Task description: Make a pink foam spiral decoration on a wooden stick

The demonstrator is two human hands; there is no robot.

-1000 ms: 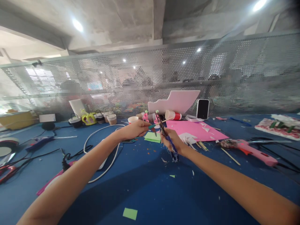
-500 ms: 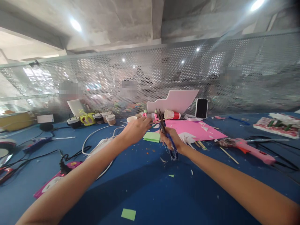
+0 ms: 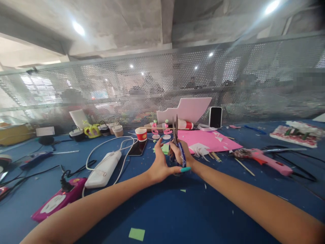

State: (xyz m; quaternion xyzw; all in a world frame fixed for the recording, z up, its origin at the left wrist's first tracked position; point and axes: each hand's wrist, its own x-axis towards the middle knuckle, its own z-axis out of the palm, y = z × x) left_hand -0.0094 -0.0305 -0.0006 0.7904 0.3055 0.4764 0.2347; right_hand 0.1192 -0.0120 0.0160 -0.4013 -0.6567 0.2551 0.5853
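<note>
My right hand [image 3: 188, 153] is closed round the scissors [image 3: 175, 138], blades up, slightly parted, crossing a thin stick [image 3: 161, 128] in view. Left hand [image 3: 157, 163] open, fingers spread, just beside the handles; contact: can't tell.

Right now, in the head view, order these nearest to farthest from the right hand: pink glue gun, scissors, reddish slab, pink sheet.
1. Scissors, in the right hand.
2. Pink sheet, just beyond, rightward.
3. Pink glue gun, farther right.
4. Reddish slab, far right, farther back.
</note>
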